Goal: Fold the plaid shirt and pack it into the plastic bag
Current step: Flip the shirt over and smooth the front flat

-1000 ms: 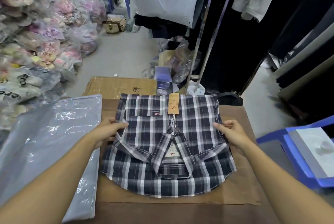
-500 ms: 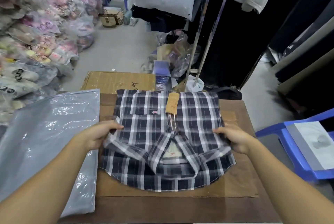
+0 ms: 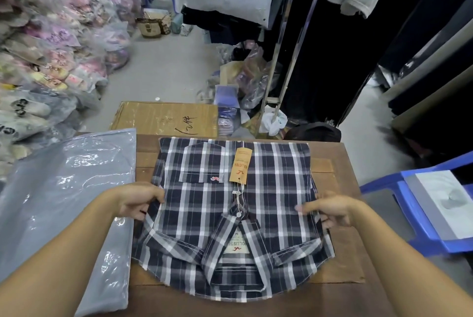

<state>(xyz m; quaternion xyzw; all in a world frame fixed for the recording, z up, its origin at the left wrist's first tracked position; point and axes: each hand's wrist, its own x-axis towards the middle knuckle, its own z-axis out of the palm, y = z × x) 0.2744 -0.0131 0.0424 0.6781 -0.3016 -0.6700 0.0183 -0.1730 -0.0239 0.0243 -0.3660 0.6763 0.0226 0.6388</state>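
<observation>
The folded navy-and-white plaid shirt (image 3: 268, 188) lies on the wooden table (image 3: 330, 155), collar toward me, with an orange hang tag (image 3: 240, 165) on its front. My left hand (image 3: 138, 200) grips the shirt's left edge, fingers curled under the fabric. My right hand (image 3: 330, 210) grips the right edge the same way. A clear plastic bag (image 3: 64, 188) with a grey sheet inside lies flat to the left of the shirt, partly over the table's left edge.
A taped cardboard box (image 3: 166, 118) stands just beyond the table. Bagged goods (image 3: 46, 42) are heaped at the left. A blue plastic chair (image 3: 422, 211) with grey packs is at the right. A metal clothes rack (image 3: 286, 42) with hanging garments stands behind.
Both hands have closed on the shirt's side edges, fingers tucked under. The camera has tilted down, so the shirt sits lower in view.
</observation>
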